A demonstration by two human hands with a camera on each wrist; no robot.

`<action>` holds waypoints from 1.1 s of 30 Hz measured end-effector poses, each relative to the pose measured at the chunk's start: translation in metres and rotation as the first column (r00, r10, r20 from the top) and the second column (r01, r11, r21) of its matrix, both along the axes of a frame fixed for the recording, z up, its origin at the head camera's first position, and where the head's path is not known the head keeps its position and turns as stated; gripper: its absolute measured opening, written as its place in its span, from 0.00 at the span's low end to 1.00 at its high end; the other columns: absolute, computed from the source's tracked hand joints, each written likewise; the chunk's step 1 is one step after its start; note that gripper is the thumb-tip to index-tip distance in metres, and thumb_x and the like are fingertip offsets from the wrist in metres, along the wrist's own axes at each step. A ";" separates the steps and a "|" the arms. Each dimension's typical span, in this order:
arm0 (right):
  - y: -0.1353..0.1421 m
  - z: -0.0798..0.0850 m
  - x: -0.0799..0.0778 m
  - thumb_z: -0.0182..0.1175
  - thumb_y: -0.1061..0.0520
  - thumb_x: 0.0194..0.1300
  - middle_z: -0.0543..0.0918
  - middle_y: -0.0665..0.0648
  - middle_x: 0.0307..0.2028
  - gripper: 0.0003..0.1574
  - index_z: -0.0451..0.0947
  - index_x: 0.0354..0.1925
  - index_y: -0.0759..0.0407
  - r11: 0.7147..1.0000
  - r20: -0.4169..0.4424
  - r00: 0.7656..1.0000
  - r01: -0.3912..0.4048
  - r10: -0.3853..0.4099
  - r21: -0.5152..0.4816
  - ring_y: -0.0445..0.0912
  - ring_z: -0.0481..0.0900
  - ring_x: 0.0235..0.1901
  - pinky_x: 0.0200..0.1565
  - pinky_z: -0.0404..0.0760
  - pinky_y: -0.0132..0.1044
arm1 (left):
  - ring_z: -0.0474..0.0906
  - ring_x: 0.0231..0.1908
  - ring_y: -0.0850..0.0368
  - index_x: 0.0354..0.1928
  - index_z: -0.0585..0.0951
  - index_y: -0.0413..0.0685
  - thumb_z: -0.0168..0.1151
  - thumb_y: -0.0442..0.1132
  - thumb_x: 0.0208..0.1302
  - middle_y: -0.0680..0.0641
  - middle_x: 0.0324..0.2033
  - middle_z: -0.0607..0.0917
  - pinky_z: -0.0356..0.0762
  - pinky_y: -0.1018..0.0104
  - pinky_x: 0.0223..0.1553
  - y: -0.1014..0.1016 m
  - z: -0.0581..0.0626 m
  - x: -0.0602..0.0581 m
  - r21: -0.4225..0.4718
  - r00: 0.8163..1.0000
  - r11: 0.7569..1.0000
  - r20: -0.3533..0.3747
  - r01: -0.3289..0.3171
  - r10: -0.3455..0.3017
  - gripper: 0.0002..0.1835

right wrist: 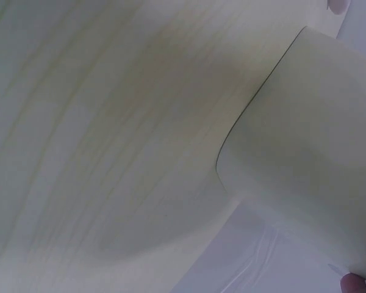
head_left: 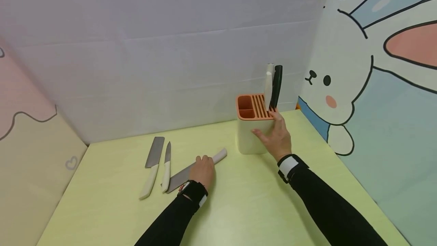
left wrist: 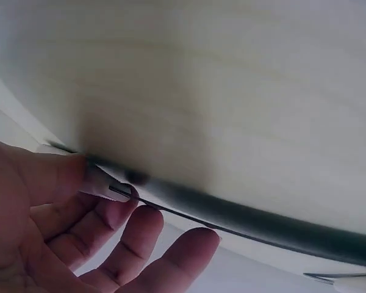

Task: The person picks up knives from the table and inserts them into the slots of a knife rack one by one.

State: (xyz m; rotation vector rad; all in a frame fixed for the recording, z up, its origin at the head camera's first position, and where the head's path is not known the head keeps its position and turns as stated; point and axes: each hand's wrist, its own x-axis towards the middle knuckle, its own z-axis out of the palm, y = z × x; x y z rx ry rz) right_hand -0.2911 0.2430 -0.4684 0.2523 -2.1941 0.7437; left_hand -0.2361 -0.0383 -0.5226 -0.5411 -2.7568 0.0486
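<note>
The left hand (head_left: 202, 172) has its grip round the knife (head_left: 181, 177), thumb and fingers pinching the blade, at the surface (head_left: 235, 204); its handle points to 2 o'clock. At 9 o'clock from that hand lie a small knife (head_left: 166, 170) and, beyond it, a cleaver (head_left: 153, 165). At 2 o'clock stands the block (head_left: 250, 137), white handles (head_left: 268, 90) and a black handle (head_left: 277, 86) rising from it. The right hand (head_left: 278, 137) rests, grip spread, against its 4 o'clock side.

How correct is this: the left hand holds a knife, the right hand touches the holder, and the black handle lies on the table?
One point is wrong: the black handle does not lie on the table; the head view shows it standing in the slotted part of the holder. The rest is right.
</note>
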 end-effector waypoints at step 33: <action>-0.001 0.001 -0.001 0.61 0.25 0.52 0.65 0.64 0.66 0.56 0.56 0.65 0.55 1.000 -0.035 0.999 -0.023 0.022 -0.014 0.58 0.65 0.65 0.55 0.74 0.56 | 0.73 0.29 0.51 0.58 0.72 0.37 0.53 0.36 0.72 0.43 0.35 0.79 0.73 0.62 0.28 -0.035 0.148 -0.004 0.718 0.932 0.696 0.255 -0.004 -0.257 0.17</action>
